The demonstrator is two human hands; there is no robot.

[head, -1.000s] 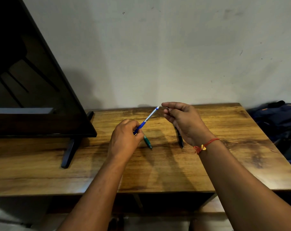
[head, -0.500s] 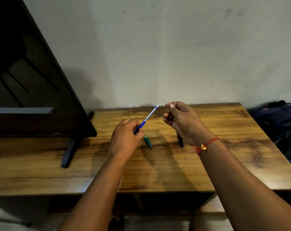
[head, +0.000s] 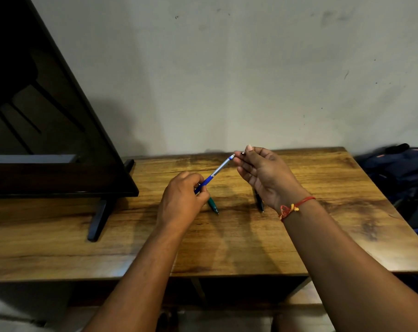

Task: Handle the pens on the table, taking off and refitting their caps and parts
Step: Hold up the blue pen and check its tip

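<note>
So the left hand (head: 181,200) is gripping the blue pen (head: 215,174) by its lower, dark-blue end, fingers curled round it. It's holding the pen up over the middle of the table (head: 323,236), slanting toward the far right. The right hand (head: 268,180) is pinching a small dark piece (head: 243,153) between thumb and forefinger, right at the pen's pale top end, with the other fingers hanging loosely bent. The piece is too tiny to tell whether it's a cap or a clicker, or whether it's touching the pen or sitting just beside it.

My guess is the step in hand is working that end piece on or off, with 1 of 3 pens in play. The next move is calling for lining the piece up straight with the barrel and a light, steady push or pull.

The pen is looking like slim, smooth plastic, with a blue grip, a silvery barrel and a white-and-blue tip. A green pen (head: 212,206) and a black pen (head: 259,203) are lying under the hands, partly hidden. The table is looking like glossy wood with dark streaky grain.
</note>
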